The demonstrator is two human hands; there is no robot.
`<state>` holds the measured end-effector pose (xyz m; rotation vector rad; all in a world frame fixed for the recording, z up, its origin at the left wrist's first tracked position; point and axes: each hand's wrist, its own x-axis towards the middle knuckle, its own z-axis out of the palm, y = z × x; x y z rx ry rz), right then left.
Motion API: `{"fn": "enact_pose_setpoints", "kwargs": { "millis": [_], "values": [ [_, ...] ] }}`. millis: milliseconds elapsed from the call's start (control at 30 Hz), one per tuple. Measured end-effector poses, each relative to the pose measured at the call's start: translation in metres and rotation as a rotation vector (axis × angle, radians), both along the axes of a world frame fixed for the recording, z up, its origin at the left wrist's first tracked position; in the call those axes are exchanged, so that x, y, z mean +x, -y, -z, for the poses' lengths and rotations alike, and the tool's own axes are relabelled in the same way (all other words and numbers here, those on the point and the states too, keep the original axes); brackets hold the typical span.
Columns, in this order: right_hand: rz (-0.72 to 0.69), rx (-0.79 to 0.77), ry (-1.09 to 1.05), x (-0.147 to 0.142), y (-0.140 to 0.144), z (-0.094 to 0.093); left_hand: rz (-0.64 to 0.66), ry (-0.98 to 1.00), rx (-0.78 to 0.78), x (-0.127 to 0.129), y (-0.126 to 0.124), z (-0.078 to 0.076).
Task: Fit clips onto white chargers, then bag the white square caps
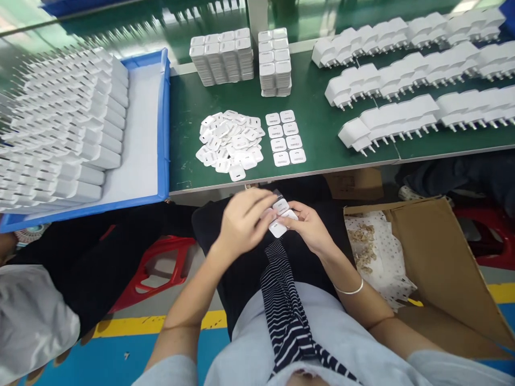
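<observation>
Plates, small and white (pixel 279 217), sit stacked between my hands above my lap; I count about three. My left hand (pixel 245 222) and right hand (pixel 308 228) both pinch them. Eight more lie in a two-by-four grid (pixel 286 138) beside a loose heap (pixel 230 143) on the green table (pixel 322 128).

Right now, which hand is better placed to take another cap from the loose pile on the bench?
Probably the left hand: the loose pile lies just above it, while the right hand cradles the small white caps.
</observation>
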<state>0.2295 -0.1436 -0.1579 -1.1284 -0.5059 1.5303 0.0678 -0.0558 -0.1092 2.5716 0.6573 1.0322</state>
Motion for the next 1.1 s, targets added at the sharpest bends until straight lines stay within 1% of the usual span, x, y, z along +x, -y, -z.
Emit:
{"fn": "enact_pose_setpoints", "kwargs": {
  "millis": [33,100,167,200,267,300,433,567,633,733,800,867,900,967,1000,1033,1067,1100],
  "values": [
    [-0.001,0.000,-0.005,-0.001,0.000,0.000,0.001,-0.041,-0.068,-0.001,0.014,0.010],
    [-0.027,-0.007,-0.010,-0.001,0.001,0.000,-0.005,-0.077,-0.255,-0.004,0.032,0.026],
    [-0.058,-0.006,-0.001,-0.002,0.003,-0.002,-0.010,-0.056,-0.465,-0.007,0.038,0.036],
    [-0.069,0.000,0.010,-0.002,0.004,-0.002,-0.010,-0.036,-0.562,-0.008,0.039,0.038],
    [-0.082,0.017,0.036,-0.002,0.007,-0.004,-0.019,-0.006,-0.711,-0.008,0.040,0.036],
    [-0.079,0.025,0.048,-0.002,0.008,-0.005,-0.024,-0.002,-0.761,-0.006,0.041,0.034],
    [-0.021,0.050,0.085,-0.003,0.011,-0.005,-0.084,0.017,-0.839,0.005,0.051,0.025],
    [-0.027,0.068,0.078,-0.005,0.014,-0.005,-0.169,0.170,-0.999,0.015,0.057,0.025],
    [-0.020,0.070,0.079,-0.008,0.015,-0.006,-0.187,0.207,-1.043,0.017,0.056,0.025],
    [-0.008,0.081,0.089,-0.011,0.015,-0.007,-0.204,0.157,-1.003,0.018,0.049,0.026],
    [-0.019,0.089,0.081,-0.010,0.015,-0.006,-0.220,0.125,-0.976,0.016,0.040,0.027],
    [-0.032,0.093,0.065,-0.008,0.015,-0.006,-0.294,0.187,-0.942,0.011,0.028,0.028],
    [-0.032,0.090,0.059,-0.006,0.016,-0.005,-0.365,0.250,-0.899,0.006,0.021,0.028],
    [-0.005,0.072,0.057,-0.001,0.019,-0.004,-0.534,0.331,-0.734,-0.004,0.011,0.027],
    [0.017,0.058,0.058,0.001,0.021,-0.003,-0.592,0.310,-0.626,-0.009,0.009,0.026],
    [0.037,0.041,0.057,0.003,0.022,-0.003,-0.606,0.243,-0.519,-0.012,0.010,0.024],
    [0.050,0.026,0.055,0.004,0.022,-0.003,-0.568,0.147,-0.425,-0.014,0.013,0.024],
    [0.055,0.018,0.054,0.004,0.022,-0.003,-0.481,0.046,-0.361,-0.013,0.018,0.023]
  ]
}}
